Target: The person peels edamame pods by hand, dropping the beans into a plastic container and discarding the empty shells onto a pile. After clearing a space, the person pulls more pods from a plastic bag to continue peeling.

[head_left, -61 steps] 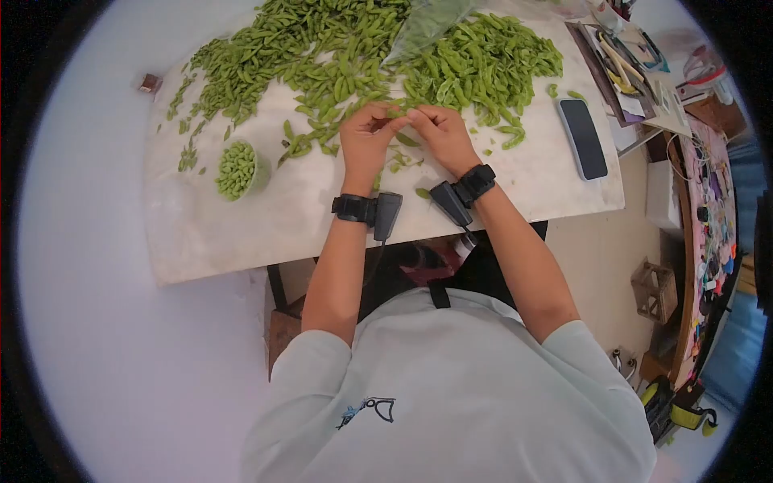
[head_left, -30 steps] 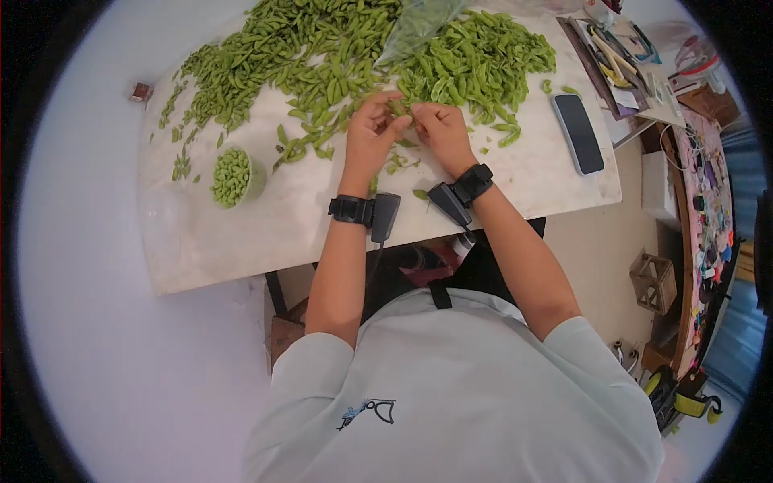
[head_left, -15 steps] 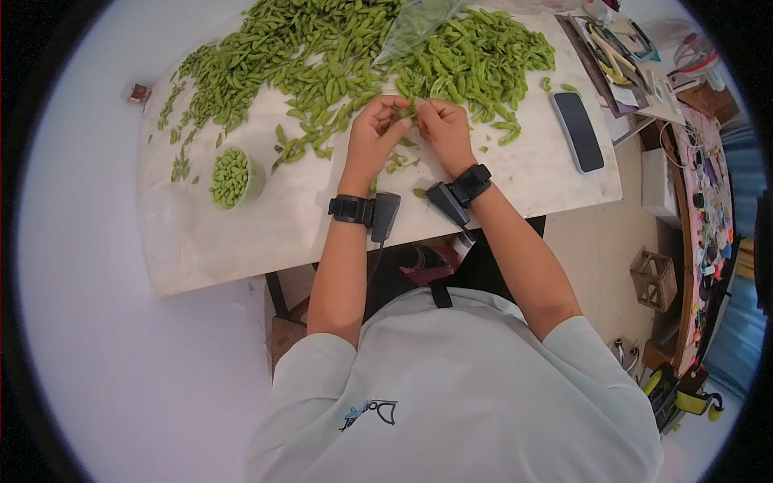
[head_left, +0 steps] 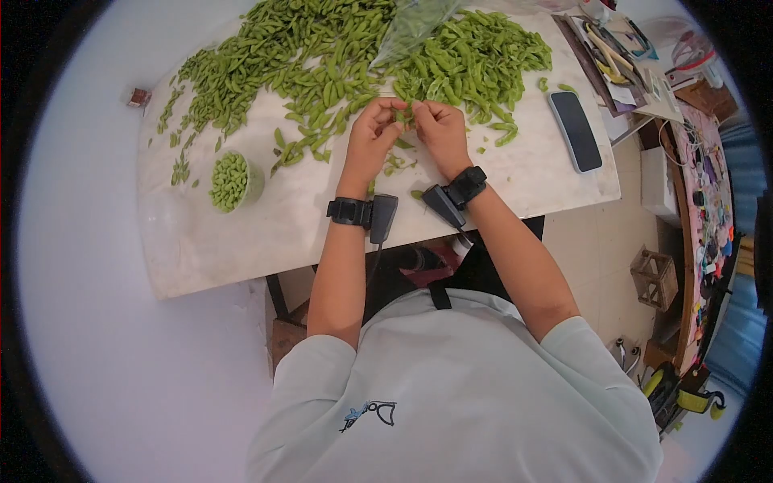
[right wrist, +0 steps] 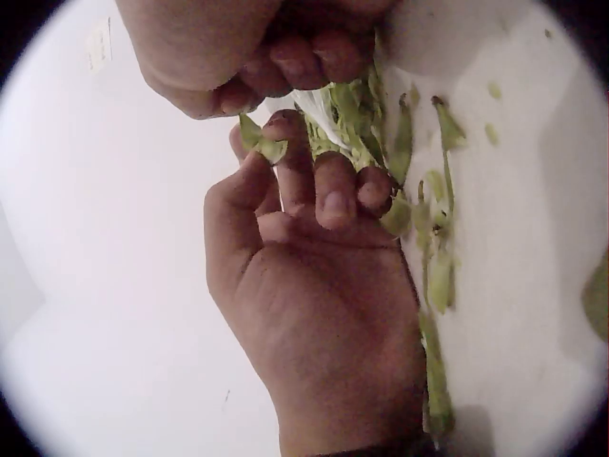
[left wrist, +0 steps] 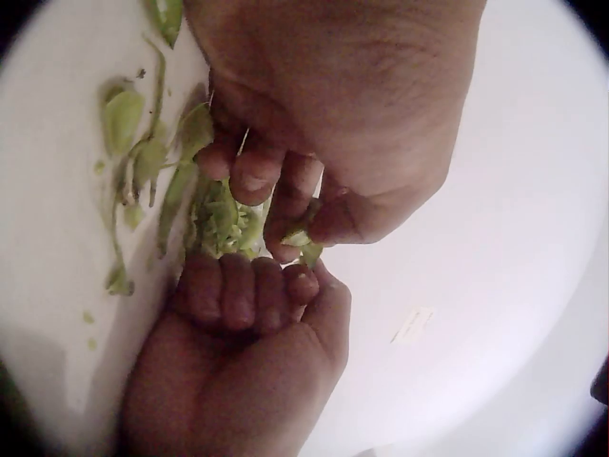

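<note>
A small green edamame pod (left wrist: 298, 237) is between my two hands, its pieces bent apart in the right wrist view. My left hand (head_left: 370, 141) pinches it between thumb and forefinger, the other fingers loosely bent. My right hand (head_left: 443, 141) meets it from the other side, thumb and forefinger at the pod's end and the remaining fingers curled into the palm. Under the hands lie pod scraps and stems (right wrist: 441, 276). Beyond them spread a pile of whole pods (head_left: 241, 72) and, to the right, a heap of green pods or shells (head_left: 483, 60).
A clear cup (head_left: 256, 183) full of green beans stands on the white table (head_left: 201, 258), left of my hands. To the right lies a phone (head_left: 575, 133). A plastic bag (head_left: 415, 32) sits between the heaps, and a tray of tools (head_left: 608, 64) at the far right.
My fingertips drew slightly apart about a second ago and are now close together again at the pod. The forearms stay nearly in place; the whole scene shifts slightly in view.
</note>
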Demonstrator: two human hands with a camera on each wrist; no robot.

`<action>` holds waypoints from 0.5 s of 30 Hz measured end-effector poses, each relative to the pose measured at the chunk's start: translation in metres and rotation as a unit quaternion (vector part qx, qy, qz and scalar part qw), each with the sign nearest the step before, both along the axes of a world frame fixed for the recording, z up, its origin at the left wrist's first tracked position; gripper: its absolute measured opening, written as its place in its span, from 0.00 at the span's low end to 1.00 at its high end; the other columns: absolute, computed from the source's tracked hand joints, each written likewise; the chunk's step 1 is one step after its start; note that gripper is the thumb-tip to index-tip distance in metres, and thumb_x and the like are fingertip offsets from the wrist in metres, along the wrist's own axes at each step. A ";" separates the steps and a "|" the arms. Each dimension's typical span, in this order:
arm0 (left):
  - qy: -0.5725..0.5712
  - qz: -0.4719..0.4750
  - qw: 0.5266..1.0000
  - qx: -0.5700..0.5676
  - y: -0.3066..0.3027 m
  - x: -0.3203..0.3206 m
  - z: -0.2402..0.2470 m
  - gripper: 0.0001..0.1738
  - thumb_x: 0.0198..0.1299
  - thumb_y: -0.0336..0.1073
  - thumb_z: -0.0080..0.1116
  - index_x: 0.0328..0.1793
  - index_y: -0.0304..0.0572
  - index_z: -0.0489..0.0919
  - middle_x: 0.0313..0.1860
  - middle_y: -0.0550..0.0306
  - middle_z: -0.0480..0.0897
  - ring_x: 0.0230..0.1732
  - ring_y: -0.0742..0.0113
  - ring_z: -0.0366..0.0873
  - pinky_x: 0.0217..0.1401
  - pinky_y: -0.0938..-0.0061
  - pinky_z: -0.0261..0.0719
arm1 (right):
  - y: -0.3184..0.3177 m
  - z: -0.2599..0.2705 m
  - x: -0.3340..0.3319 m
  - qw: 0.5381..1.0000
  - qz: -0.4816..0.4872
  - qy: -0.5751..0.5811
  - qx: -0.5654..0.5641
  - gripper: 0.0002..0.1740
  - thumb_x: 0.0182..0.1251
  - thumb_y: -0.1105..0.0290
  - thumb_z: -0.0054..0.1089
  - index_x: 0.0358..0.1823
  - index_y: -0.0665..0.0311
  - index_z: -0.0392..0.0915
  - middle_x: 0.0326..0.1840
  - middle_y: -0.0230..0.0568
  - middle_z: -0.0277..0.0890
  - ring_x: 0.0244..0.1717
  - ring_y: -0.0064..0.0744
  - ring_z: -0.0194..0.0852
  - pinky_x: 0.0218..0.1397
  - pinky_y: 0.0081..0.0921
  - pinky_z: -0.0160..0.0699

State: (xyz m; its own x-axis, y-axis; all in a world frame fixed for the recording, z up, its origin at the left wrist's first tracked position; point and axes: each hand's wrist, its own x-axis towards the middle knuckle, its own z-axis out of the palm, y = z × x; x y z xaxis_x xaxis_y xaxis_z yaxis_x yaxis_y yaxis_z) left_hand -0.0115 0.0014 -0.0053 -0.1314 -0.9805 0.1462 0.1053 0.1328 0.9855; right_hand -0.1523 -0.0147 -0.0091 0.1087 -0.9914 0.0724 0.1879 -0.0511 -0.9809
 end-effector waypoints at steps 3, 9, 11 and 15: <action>-0.005 0.007 1.000 -0.022 0.000 -0.004 0.001 0.17 0.57 0.22 0.47 0.53 0.40 0.72 0.30 0.67 0.75 0.26 0.84 0.63 0.28 0.87 0.60 | -0.002 -0.005 0.000 1.000 -0.010 0.014 -0.005 0.20 0.68 0.66 0.52 0.17 0.65 0.65 0.15 0.22 0.58 0.19 0.13 0.49 0.22 0.19 0.51; -0.004 0.014 1.000 0.001 0.003 -0.002 0.005 0.16 0.58 0.24 0.48 0.53 0.39 0.72 0.30 0.67 0.74 0.27 0.83 0.65 0.28 0.86 0.60 | -0.002 -0.008 0.001 0.999 -0.019 0.038 -0.019 0.19 0.67 0.67 0.53 0.18 0.66 0.66 0.15 0.23 0.58 0.20 0.14 0.50 0.22 0.19 0.53; -0.009 0.037 0.999 -0.015 0.003 -0.001 0.003 0.13 0.61 0.26 0.49 0.53 0.39 0.72 0.30 0.66 0.74 0.27 0.82 0.66 0.28 0.86 0.62 | -0.003 -0.008 0.001 0.999 0.000 0.048 -0.013 0.16 0.67 0.67 0.54 0.21 0.67 0.69 0.17 0.23 0.61 0.21 0.14 0.53 0.24 0.19 0.56; 0.027 0.068 0.997 -0.026 -0.001 0.002 -0.004 0.10 0.65 0.31 0.49 0.51 0.39 0.73 0.31 0.66 0.75 0.27 0.81 0.67 0.29 0.85 0.66 | 0.001 0.000 0.007 0.998 0.038 -0.022 -0.033 0.08 0.66 0.69 0.57 0.34 0.67 0.74 0.24 0.25 0.68 0.25 0.13 0.60 0.29 0.16 0.63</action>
State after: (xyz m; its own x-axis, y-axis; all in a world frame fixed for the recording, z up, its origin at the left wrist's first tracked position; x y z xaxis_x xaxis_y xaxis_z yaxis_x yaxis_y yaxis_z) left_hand -0.0100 0.0007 -0.0089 0.0107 -0.9795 0.2009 0.1348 0.2005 0.9704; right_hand -0.1457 -0.0141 -0.0089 0.1781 -0.9734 0.1439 0.2365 -0.0996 -0.9665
